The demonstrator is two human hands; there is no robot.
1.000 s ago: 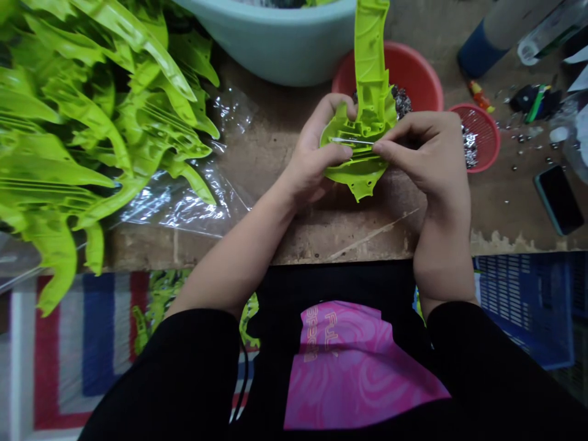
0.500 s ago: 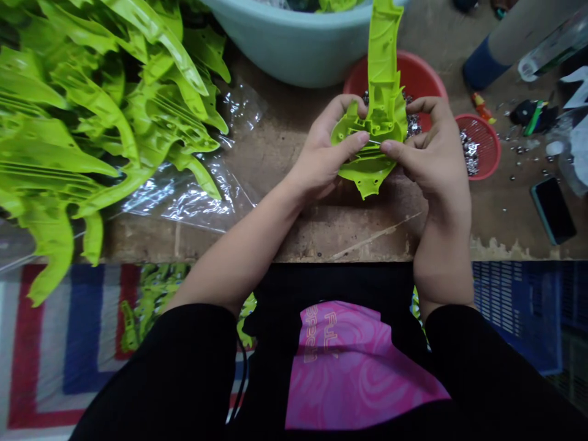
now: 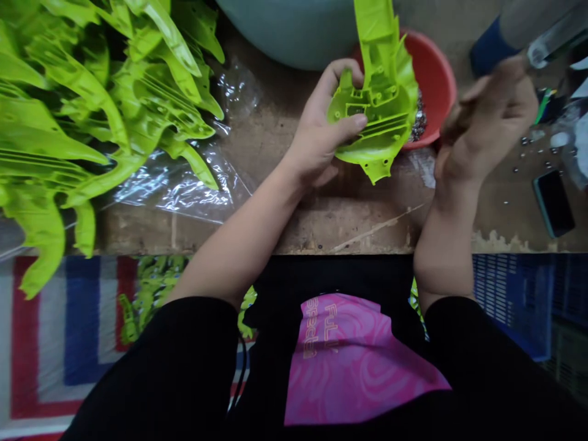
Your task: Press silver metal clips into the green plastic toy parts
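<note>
This is a small workshop, as is shown by a worn wooden bench (image 3: 349, 229). Heaped green plastic moldings (image 3: 92, 110) are laid beside a clear plastic bag (image 3: 174, 190). Small metal parts (image 3: 419, 119) are held in a red bowl (image 3: 436, 79), a teal basin (image 3: 285, 30) is placed behind, and a blue crate (image 3: 509, 294) is kept below.

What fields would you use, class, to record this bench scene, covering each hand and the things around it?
Left hand: grips a lime-green moulded plastic part, thumb across its ribbed inner face
Right hand: raised away from the part, blurred; cannot tell whether it holds anything
Behind the part: red plastic basin holding small metal pieces
Left of the hands: heap of lime-green plastic parts beside a clear plastic bag
Surface: worn wooden bench
Far right: phone
</note>
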